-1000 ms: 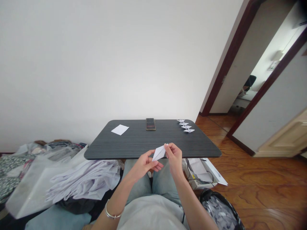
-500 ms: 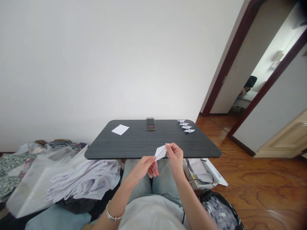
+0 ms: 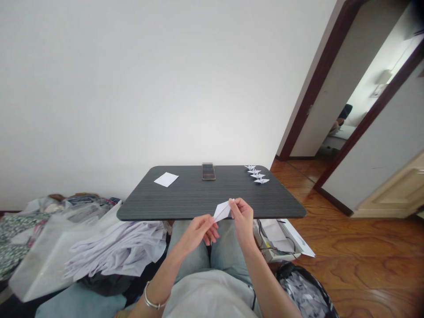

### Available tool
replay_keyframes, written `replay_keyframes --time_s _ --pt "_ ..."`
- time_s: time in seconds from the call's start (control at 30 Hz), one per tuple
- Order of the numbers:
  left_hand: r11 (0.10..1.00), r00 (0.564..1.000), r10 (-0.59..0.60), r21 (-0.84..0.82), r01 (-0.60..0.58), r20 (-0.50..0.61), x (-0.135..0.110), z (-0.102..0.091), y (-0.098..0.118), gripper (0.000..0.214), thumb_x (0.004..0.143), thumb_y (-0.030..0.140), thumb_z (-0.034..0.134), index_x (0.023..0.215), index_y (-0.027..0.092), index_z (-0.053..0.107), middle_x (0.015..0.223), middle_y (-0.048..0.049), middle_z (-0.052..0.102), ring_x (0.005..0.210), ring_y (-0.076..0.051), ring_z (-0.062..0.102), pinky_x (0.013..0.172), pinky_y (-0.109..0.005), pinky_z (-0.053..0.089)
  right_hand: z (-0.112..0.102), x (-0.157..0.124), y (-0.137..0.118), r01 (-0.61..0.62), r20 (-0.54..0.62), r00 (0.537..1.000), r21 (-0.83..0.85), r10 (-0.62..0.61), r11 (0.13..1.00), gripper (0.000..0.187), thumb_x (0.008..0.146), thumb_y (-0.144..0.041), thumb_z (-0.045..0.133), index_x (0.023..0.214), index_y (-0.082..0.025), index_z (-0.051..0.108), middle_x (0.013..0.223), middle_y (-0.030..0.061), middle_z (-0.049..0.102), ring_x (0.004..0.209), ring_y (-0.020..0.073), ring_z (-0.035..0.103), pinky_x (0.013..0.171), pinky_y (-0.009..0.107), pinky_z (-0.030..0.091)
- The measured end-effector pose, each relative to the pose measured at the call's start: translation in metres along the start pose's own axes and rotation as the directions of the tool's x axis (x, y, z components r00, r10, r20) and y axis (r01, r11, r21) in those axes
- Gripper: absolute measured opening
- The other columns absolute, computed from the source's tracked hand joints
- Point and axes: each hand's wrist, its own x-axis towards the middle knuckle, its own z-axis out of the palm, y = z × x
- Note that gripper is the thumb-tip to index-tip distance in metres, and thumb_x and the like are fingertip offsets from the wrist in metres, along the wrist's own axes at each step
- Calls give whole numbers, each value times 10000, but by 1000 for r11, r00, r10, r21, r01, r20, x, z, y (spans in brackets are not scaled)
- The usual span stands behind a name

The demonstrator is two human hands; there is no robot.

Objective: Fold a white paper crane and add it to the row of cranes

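Note:
Between my two hands is a small piece of folded white paper (image 3: 222, 210), shaped like a narrow diamond with a crease down its length. My left hand (image 3: 202, 229) pinches its lower left tip between thumb and fingers. The upper right tip is gripped by my right hand (image 3: 241, 214). Both hands are just over the front edge of the dark table (image 3: 185, 198). At the table's back right stand several folded paper cranes (image 3: 257, 176) in a row. On its left side lies a flat white sheet of paper (image 3: 166, 179).
A phone (image 3: 208, 171) lies at the table's back middle, near the wall. To the left are piled clothes (image 3: 119, 247) and plastic bags (image 3: 49, 256). On the right floor sit a box with cables (image 3: 276, 240) and a black bag (image 3: 304, 291) holding grey-white scraps.
My left hand has shifted very slightly, still pinching the folded paper. The right hand keeps its grip, and the things on the table have not moved.

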Motion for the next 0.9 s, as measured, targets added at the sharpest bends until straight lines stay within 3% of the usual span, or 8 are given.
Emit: replay_keyframes --time_s 0.2,0.57,0.73,0.9 --pt "973 984 147 194 -125 -104 2 2 -7 373 831 472 441 705 136 542 579 -43 625 455 -109 561 385 -181 394 1 1 0 -6 -8 1000 14 6 1000 328 732 -420 622 572 -186 457 429 -93 318 397 65 245 400 222 183" --pt "998 999 36 -53 -36 -6 0 -5 -4 394 797 508 480 751 122 543 617 -63 641 481 -118 580 390 -187 419 -2 1 -1 -29 -19 999 45 30 999 314 753 -403 613 589 -183 461 404 -102 320 365 54 246 388 216 170" --pt "997 1000 -19 -74 19 0 2 1 3 449 798 543 438 709 117 552 584 -64 627 445 -105 561 357 -170 396 0 -1 -4 -20 1 1000 46 20 999 315 770 -388 606 587 -178 460 408 -96 342 370 52 262 396 214 186" --pt "999 999 -30 -22 31 45 5 2 -3 381 751 511 530 698 134 538 579 -29 611 430 -96 553 343 -163 384 0 -2 -4 -11 -1 1000 63 11 998 289 769 -394 606 632 -178 472 417 -97 356 358 51 286 373 197 203"
